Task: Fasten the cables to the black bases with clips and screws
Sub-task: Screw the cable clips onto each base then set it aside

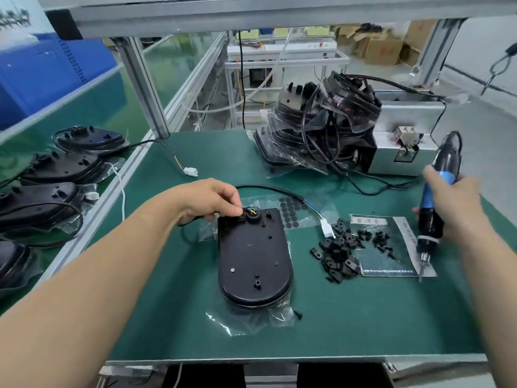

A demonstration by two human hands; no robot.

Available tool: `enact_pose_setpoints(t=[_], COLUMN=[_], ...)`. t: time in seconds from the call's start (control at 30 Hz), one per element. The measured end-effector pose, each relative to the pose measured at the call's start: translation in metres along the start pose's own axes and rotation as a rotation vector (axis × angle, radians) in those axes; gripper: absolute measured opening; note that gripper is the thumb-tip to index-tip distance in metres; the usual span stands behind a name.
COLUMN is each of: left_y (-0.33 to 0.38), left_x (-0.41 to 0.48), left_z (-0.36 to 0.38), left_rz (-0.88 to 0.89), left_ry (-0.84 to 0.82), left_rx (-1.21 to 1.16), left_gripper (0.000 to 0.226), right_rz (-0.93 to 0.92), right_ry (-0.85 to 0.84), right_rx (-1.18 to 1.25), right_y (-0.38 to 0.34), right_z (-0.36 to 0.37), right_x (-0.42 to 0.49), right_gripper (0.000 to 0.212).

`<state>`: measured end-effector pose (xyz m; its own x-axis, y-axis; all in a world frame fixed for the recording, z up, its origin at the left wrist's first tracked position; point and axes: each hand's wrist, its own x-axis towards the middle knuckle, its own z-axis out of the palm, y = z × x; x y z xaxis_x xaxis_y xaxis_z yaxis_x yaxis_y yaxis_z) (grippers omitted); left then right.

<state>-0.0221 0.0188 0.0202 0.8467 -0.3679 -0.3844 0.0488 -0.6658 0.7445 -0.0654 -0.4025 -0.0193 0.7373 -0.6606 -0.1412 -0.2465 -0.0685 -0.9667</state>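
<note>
A black oval base (253,259) lies flat on the green mat in front of me, partly on a clear plastic bag. My left hand (208,198) pinches the black cable (268,189) at the round boss at the base's far end. The cable loops right and ends in coloured wires and a white connector (327,229). My right hand (454,201) grips a blue and black electric screwdriver (430,217), bit pointing down over a printed sheet (391,247). Black clips (337,256) and small screws (380,239) lie loose to the right of the base.
Several bagged black bases with cables (321,121) are piled at the back right beside a metal screw feeder box (402,147). More bases (61,166) lie on the conveyor at the left. A sheet of round black pads (291,212) lies behind the base. A loose white connector (190,171) lies at mid-left.
</note>
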Motion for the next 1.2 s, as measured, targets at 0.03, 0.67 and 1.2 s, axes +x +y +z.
enact_pose_setpoints(t=[0.03, 0.67, 1.2], left_y=[0.002, -0.005, 0.000], left_x=[-0.001, -0.002, -0.004], left_z=[0.000, 0.005, 0.007], left_rz=[-0.004, 0.029, 0.064], left_ry=[-0.004, 0.079, 0.070], left_rx=[0.026, 0.035, 0.053], left_gripper=[0.011, 0.009, 0.010], right_rz=[0.021, -0.956, -0.867], right_ry=[0.005, -0.287, -0.438], right_rx=[-0.019, -0.539, -0.822], right_y=[0.009, -0.017, -0.008], right_z=[0.001, 0.101, 0.165], right_x=[0.003, -0.122, -0.180], right_gripper=[0.076, 0.007, 0.016])
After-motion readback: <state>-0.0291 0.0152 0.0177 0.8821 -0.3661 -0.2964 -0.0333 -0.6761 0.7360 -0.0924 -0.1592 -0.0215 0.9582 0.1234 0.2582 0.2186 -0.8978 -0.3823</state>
